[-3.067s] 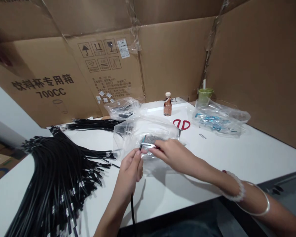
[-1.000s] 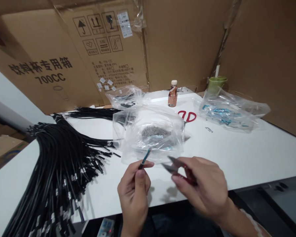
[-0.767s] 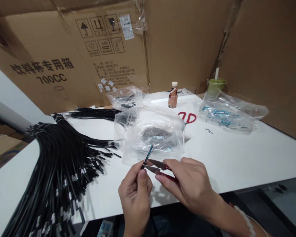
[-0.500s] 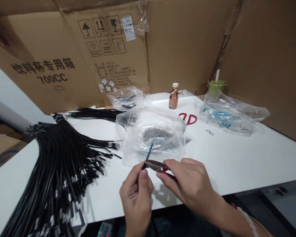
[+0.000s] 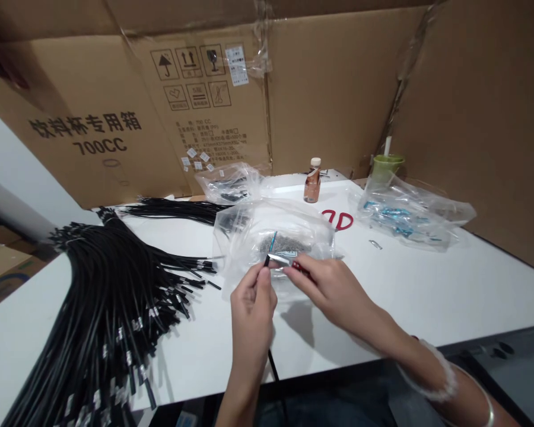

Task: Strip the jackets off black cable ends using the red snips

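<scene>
My left hand (image 5: 254, 296) pinches a black cable (image 5: 267, 260) upright near its end. Thin bluish wires (image 5: 273, 242) stick out of the cable's top. In my right hand (image 5: 331, 281) is a pair of scissors (image 5: 281, 260) with red handles, its blades lying against the cable where the wires emerge. Fingers hide most of the handles. Just behind both hands lies a clear plastic bag (image 5: 235, 255) with a grey mass of small bits inside. Below my left hand the cable hangs past the table edge.
A large bundle of black cables (image 5: 102, 296) covers the left of the white table (image 5: 404, 302). Red loops (image 5: 345, 221), a small bottle (image 5: 312, 181), a bag with blue pieces (image 5: 409, 222) and a green cup (image 5: 386, 168) stand or lie behind. Cardboard (image 5: 329, 89) walls the back.
Both hands have moved up and away from me, carrying the cable and scissors over the clear bag. The scissor blades still meet the cable at the base of the wires.
</scene>
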Demonstrator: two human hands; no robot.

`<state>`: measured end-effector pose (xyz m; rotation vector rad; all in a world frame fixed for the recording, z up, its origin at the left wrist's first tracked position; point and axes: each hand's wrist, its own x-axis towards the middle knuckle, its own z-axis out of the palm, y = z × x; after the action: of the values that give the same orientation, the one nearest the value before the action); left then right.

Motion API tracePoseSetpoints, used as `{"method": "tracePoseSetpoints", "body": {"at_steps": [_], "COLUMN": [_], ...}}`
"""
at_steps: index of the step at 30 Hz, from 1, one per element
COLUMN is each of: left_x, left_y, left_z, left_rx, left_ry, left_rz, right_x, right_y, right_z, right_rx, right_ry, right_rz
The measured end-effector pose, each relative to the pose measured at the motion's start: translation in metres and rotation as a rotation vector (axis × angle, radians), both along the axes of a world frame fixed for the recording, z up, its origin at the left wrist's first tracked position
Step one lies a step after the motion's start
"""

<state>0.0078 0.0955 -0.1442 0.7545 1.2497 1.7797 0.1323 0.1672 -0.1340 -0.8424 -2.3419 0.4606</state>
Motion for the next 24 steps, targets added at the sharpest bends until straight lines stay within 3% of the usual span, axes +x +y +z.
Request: {"method": "tracePoseSetpoints", "body": {"at_steps": [3, 6, 11, 19, 24], "left_x": [-0.007, -0.016, -0.03, -0.036, -0.031], "left_y": [0.018, 0.035, 0.051, 0.039, 0.033], "left_z": [0.01, 0.016, 0.012, 0.004, 0.006], "left_rx": [-0.073, -0.14, -0.267, -0.292, -0.219], "left_ry": [-0.18, -0.286, -0.478, -0.66, -0.691], "left_rz": [-0.111, -0.19, -0.286, -0.391, -0.347], "right_x": [-0.005, -0.014, -0.026, -0.025, -0.025], "right_y": [0.025, 0.049, 0.071, 0.086, 0.078], "right_z": [0.011, 0.016, 0.009, -0.005, -0.001], "right_rx": [-0.177, -0.223, -0.261, -0.276, -0.226], "right_ry": [-0.096, -0.14, -0.178, -0.2, -0.267], "right_rz": [0.012, 0.061, 0.099, 0.098, 0.011]}}
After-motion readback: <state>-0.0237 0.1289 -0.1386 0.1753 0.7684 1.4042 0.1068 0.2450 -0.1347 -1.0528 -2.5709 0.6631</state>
